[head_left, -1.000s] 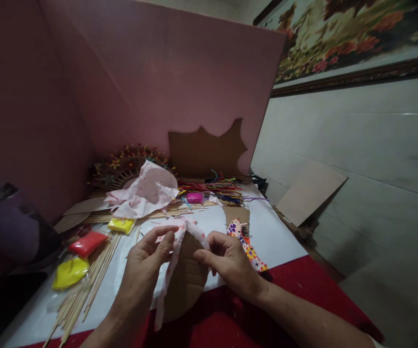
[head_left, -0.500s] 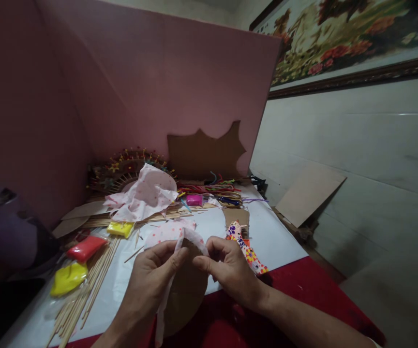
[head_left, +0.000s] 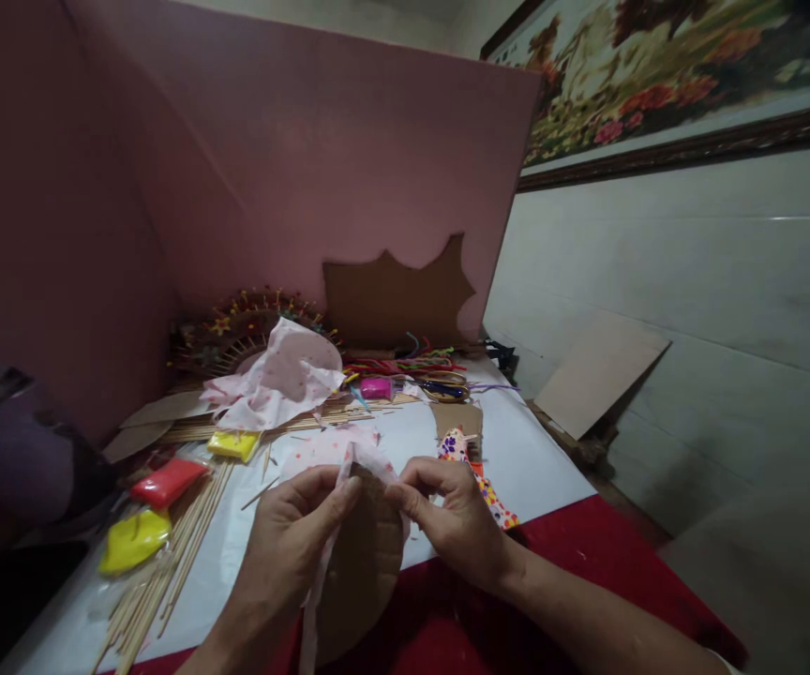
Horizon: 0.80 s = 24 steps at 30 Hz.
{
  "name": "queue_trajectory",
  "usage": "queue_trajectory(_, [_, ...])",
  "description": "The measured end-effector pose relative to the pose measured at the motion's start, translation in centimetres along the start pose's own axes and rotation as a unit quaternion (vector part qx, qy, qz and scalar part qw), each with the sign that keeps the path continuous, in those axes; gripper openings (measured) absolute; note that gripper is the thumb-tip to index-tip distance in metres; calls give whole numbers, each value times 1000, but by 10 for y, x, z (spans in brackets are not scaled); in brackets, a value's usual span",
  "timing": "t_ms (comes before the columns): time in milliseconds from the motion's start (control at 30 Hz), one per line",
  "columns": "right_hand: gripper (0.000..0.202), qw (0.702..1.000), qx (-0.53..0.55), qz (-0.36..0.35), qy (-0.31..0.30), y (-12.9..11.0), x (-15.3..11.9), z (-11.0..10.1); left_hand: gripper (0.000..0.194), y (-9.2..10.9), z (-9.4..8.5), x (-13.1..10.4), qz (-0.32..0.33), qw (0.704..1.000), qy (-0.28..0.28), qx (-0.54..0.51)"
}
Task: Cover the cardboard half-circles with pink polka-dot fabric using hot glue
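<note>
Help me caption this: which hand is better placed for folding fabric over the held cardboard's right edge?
Likely the right hand, pinching at that cardboard edge; the left hand holds the opposite side.

Lighting is dim overall, colours muted. I note the white tabletop [head_left: 532,459] as the brightest broad area near me; the lower left corner sinks to near black. A thin glare streak runs across the tiled wall [head_left: 728,272], with a soft shadow beside the leaning board [head_left: 606,375]. My left hand [head_left: 299,520] and right hand [head_left: 451,520] read clearly, fine detail slightly soft. Wide-angle stretch shows toward the edges; the upper right corner darkens.
</note>
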State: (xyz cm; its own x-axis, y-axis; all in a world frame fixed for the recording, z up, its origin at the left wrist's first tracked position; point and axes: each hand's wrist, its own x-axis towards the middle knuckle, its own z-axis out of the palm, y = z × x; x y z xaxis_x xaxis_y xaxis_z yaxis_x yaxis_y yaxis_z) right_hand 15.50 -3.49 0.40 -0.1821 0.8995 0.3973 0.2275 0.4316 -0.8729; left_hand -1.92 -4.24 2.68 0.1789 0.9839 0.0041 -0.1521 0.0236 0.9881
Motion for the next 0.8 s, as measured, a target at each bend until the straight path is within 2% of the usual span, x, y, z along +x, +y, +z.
queue_trajectory(133, [36, 993, 91, 50, -62, -2, 5, -3, 18, -1, 4, -3, 11, 999, -35, 27])
queue_trajectory(200, [39, 990, 104, 61, -76, -6, 7, -1, 18, -2, 8, -5, 12, 998, -47, 37])
queue_trajectory(300, [37, 993, 76, 61, -61, -13, 8, 3, 20, -2, 16, -8, 3, 998, -57, 41])
queue_trajectory(467, [28, 993, 75, 73, -47, -13, 8, 6, 25, -1, 24, -12, 3, 999, -35, 25])
queue_trajectory(600, [22, 988, 122, 82, -53, -9, 8, 6, 22, -4, 22, -11, -2, 999, -34, 30])
queue_trajectory(800, [21, 976, 190, 83, -71, -7, 8, 5, 22, -10, 11, -6, -2, 995, -79, 53])
